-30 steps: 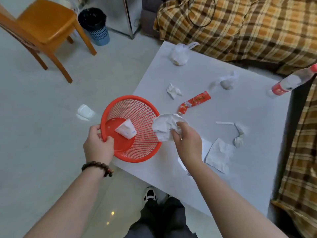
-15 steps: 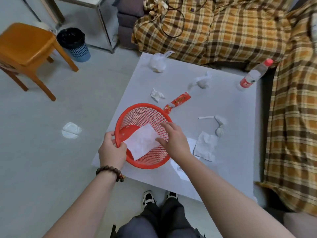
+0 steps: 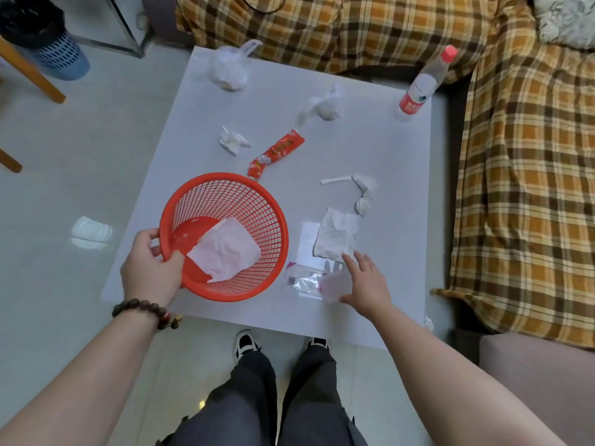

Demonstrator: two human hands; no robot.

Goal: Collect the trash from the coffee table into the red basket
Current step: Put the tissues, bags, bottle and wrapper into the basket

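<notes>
The basket (image 3: 225,201) is bright red, a grid of small square holes, with a white tissue (image 3: 225,252) inside tinged pink by it. The tabletop (image 3: 386,149) is pale grey-white. On it lie white crumpled tissues (image 3: 232,141), a red snack wrapper (image 3: 277,152) with light lettering, and a clear bottle (image 3: 423,85) — red cap, red-and-white label. The sofa cover (image 3: 521,175) is plaid — orange, brown and cream. The bead bracelet (image 3: 145,309) is dark brown; the bin (image 3: 51,53) is blue, lined black.

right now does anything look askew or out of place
The red basket is tipped on its side at the table's near edge, steadied by the left hand. A white scrap lies on the floor, off the table.
</notes>
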